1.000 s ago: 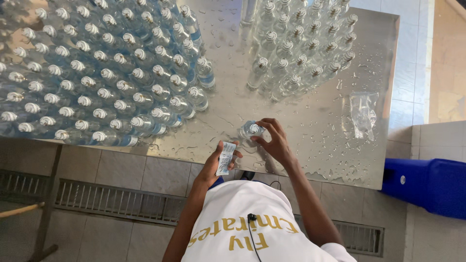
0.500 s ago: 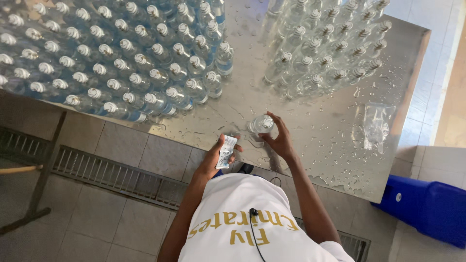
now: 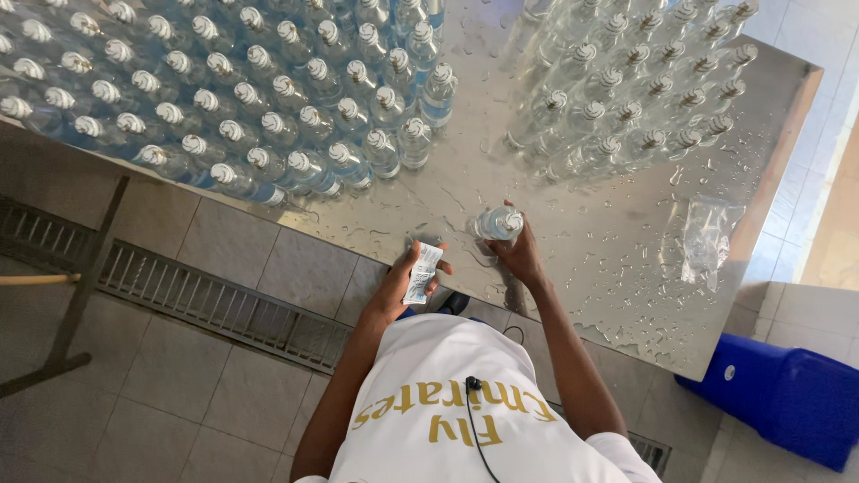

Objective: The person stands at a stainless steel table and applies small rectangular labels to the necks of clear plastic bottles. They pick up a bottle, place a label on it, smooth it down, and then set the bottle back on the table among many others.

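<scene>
My left hand (image 3: 404, 284) holds a small white printed label strip (image 3: 422, 272) just over the near edge of the wet steel table (image 3: 582, 259). My right hand (image 3: 519, 253) grips a single clear plastic bottle (image 3: 497, 224) with a white cap, standing on the table to the right of the label. The label and this bottle are apart, roughly a hand's width between them.
Several blue-labelled capped bottles (image 3: 268, 98) crowd the table's far left; several bare clear bottles (image 3: 626, 80) stand at the far right. A small clear plastic bag (image 3: 709, 234) lies near the right edge. A blue container (image 3: 787, 394) sits on the floor; a floor drain grate (image 3: 206, 300) runs below the table.
The view has shifted, sliding the table and bottle groups across the picture. Both hands keep their hold on the label and the bottle, in much the same pose.
</scene>
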